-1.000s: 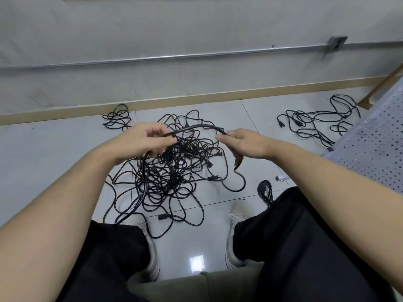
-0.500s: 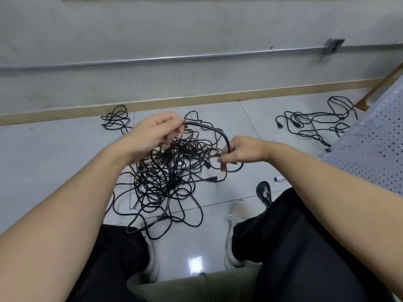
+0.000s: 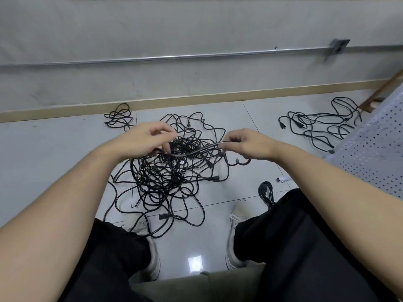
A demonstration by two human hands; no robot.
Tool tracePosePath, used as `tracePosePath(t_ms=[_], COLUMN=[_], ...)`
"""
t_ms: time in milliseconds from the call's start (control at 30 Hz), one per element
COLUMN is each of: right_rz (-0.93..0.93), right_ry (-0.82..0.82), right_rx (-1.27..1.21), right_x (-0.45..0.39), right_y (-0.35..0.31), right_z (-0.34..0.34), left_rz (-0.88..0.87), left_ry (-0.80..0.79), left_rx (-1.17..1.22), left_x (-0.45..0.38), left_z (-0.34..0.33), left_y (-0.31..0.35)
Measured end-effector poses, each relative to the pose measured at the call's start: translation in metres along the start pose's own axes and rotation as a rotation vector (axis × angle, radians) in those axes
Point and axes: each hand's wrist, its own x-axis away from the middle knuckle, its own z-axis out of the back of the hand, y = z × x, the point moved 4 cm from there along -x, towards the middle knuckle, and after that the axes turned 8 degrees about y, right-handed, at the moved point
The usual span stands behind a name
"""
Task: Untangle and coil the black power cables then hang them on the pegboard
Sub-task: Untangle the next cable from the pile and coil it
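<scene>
Soft, even light, a small square glare on the glossy floor (image 3: 194, 263), wide-angle bending at edges, slightly motion-blurred held cable (image 3: 196, 149).

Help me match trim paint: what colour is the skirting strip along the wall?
Tan skirting strip, head view.

The floor tiles (image 3: 54, 162) are gleaming glossy, mirroring a light. The black cables (image 3: 174, 177) are looking like smooth rubbery plastic (slightly shiny). A metal conduit (image 3: 152, 58) is crossing matt, scuffed wall (image 3: 130, 29); the pegboard (image 3: 370, 158) is appearing perforated.
</scene>
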Motion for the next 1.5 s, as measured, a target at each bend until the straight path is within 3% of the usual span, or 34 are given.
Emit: tracePosePath(t_ms=[167,267,333,400,533,600,700,800,900,1033,1300,1433,1500], right_rz=[0.075,0.062,0.052,0.071,0.114,0.112,0.135,0.139,0.057,-0.016,0.161,0.178,0.169], right_ry=[-0.009,-0.021,-0.032,-0.045,-0.070,-0.061,-0.047,-0.118,-0.188,-0.108,-0.035,-0.026,-0.009], right_rx=[-0.134,-0.193,-0.280,-0.364,-0.419,-0.429,-0.326,0.019,0.291,0.321,0.143,0.101,0.019], right_x=[0.001,-0.001,0.000,0.002,0.005,0.005,0.007,0.001,-0.008,-0.013,0.003,0.001,0.000], right_y=[-0.017,-0.010,-0.007,-0.008,-0.015,-0.017,-0.015,0.002,0.025,0.034,-0.007,-0.014,-0.012], right_z=[-0.015,-0.014,-0.014,-0.015,-0.017,-0.013,-0.005,-0.007,-0.006,0.001,-0.008,-0.016,-0.013], left_rz=[-0.118,-0.226,-0.234,-0.221,-0.207,-0.228,-0.227,-0.201,-0.159,-0.102,-0.022,-0.110,-0.190], left_ry=[-0.193,-0.106,0.008,0.018,-0.263,-0.264,-0.160,-0.089,0.065,0.213,0.066,-0.199,-0.195], left_rx=[-0.077,-0.124,0.004,0.076,-0.200,-0.189,0.068,0.490,0.638,0.333,0.187,-0.149,-0.239], left_x=[0.003,-0.004,-0.009,-0.009,0.002,0.003,0.002,0.003,-0.001,-0.002,0.005,0.012,0.010], left_z=[-0.043,-0.050,-0.043,-0.042,-0.068,-0.073,-0.060,-0.040,-0.017,0.003,-0.002,-0.046,-0.063], left_y=[0.030,0.037,0.041,0.045,0.046,0.047,0.053,0.056,0.046,0.021,0.024,0.039,0.046])
